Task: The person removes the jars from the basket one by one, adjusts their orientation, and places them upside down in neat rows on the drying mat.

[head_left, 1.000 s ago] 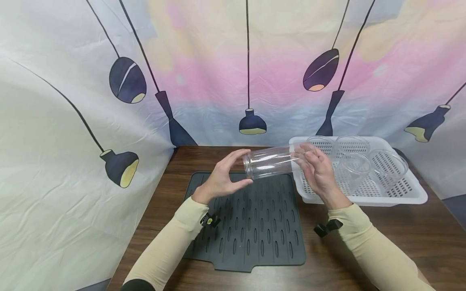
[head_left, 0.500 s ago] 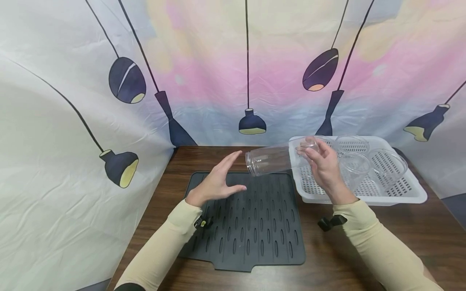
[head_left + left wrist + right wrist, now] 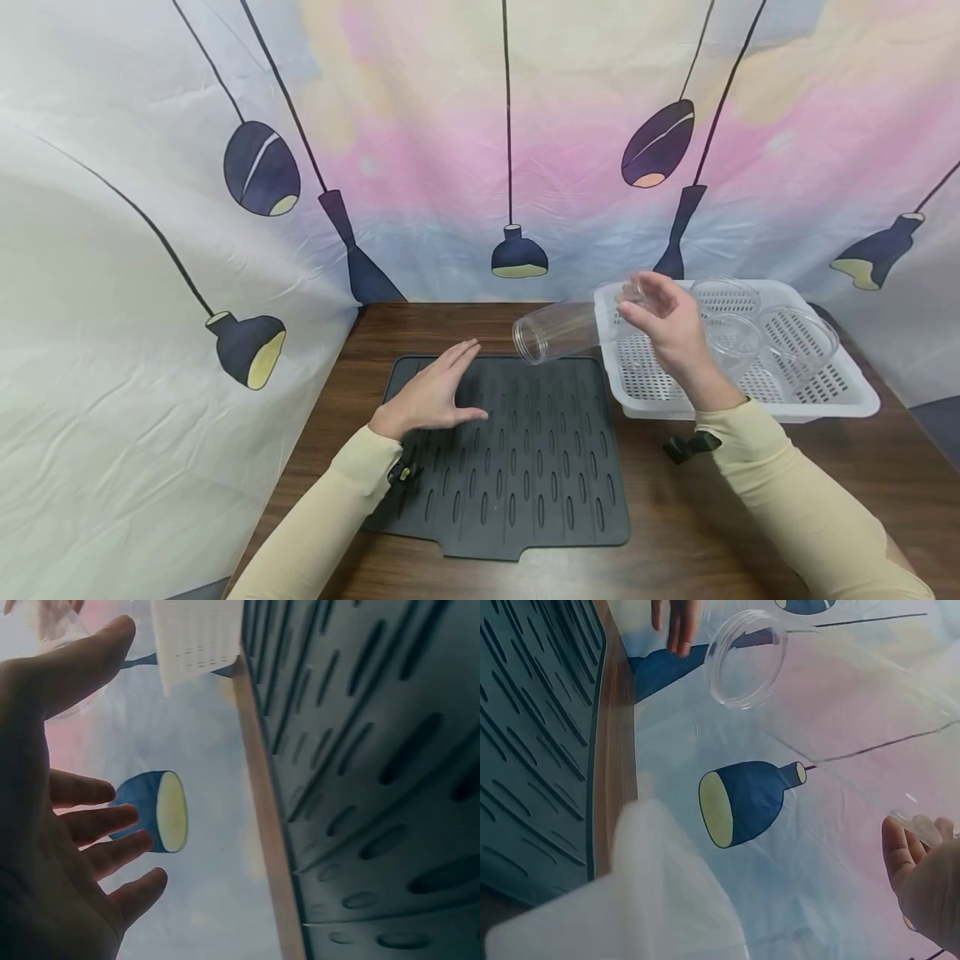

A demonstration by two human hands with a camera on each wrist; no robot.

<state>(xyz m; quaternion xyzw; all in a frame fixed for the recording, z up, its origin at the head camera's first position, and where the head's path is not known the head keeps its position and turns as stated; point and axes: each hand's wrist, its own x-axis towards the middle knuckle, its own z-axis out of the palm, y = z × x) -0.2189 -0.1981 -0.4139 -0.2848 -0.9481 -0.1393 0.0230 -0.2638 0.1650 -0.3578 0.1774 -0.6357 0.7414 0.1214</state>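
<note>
A clear plastic jar lies tilted in the air, its threaded mouth toward the left and a little lower than its base. My right hand grips the base end, fingers behind and thumb in front. The jar's round mouth shows in the right wrist view, with my right hand at the lower right. Over the dark grey ribbed mat, my left hand is spread with nothing in it, apart from the jar. In the left wrist view the left hand's fingers are extended and relaxed.
A white perforated basket stands at the back right of the wooden table. Several clear containers stand inside it. A fabric backdrop with painted lamps hangs behind the table.
My left hand has come off the jar's mouth and moved left and down over the mat. The right hand has shifted slightly right with the jar, whose mouth now turns more toward the viewer.
</note>
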